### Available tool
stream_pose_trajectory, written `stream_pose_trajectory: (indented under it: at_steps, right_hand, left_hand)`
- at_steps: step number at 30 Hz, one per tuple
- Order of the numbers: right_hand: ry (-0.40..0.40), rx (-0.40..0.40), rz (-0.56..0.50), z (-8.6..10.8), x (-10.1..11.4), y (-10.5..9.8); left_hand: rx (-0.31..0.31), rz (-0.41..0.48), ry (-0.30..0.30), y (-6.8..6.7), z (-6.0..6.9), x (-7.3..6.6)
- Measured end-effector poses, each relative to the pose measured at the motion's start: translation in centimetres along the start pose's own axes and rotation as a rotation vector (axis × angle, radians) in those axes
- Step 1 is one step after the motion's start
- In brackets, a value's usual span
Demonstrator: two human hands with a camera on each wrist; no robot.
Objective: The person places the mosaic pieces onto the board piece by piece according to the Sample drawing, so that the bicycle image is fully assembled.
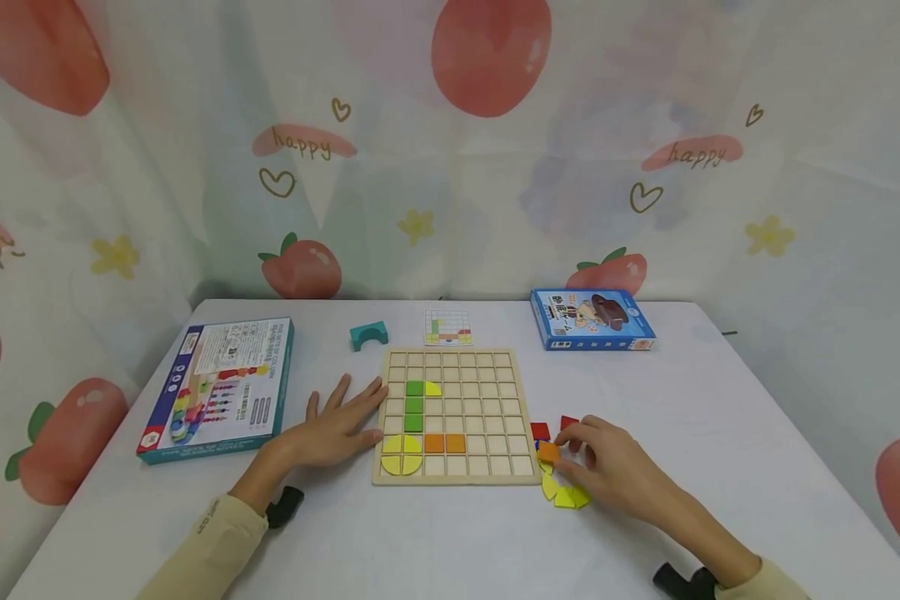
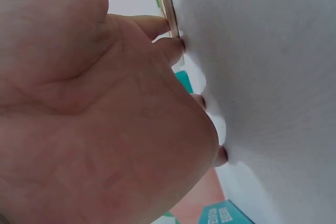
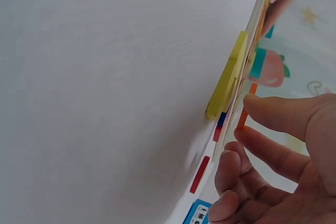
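A wooden grid board [image 1: 487, 481] lies mid-table, holding green squares [image 1: 414, 406], two orange squares [image 1: 445, 443], a yellow quarter circle [image 1: 432, 389] and a yellow circle of quarter pieces [image 1: 401, 455] at lower left. My left hand [image 1: 333, 429] is spread on the table, fingertips and thumb touching the board's left edge. At the right edge, my right hand [image 1: 615, 462] pinches an orange square tile [image 3: 247, 109] between thumb and index finger. Below and around it lie yellow pieces [image 1: 566, 497], red tiles [image 1: 540, 431] and a bit of blue, partly hidden.
A small pattern card [image 1: 447, 327] lies behind the board, with a teal arch block [image 1: 368, 335] left of it. A large boxed toy [image 1: 225, 383] lies at left, a blue box [image 1: 592, 320] at back right. A printed curtain hangs behind the table.
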State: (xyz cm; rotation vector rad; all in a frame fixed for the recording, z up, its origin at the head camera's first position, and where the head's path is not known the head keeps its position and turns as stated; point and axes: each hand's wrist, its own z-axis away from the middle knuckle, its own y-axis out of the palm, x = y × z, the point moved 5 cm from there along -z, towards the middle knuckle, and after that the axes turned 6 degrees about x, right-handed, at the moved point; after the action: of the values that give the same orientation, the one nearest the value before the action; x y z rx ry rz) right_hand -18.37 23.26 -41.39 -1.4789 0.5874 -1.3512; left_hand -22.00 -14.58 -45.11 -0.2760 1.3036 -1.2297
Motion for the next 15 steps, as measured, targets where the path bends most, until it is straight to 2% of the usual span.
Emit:
stream_pose_trajectory:
  at_steps: [15]
  right_hand:
    - [-0.091,0.012,-0.011,-1.8,2.3,1.0]
  left_hand:
    - [0.002,-0.022,-0.016,-0.2,0.0,-0.2]
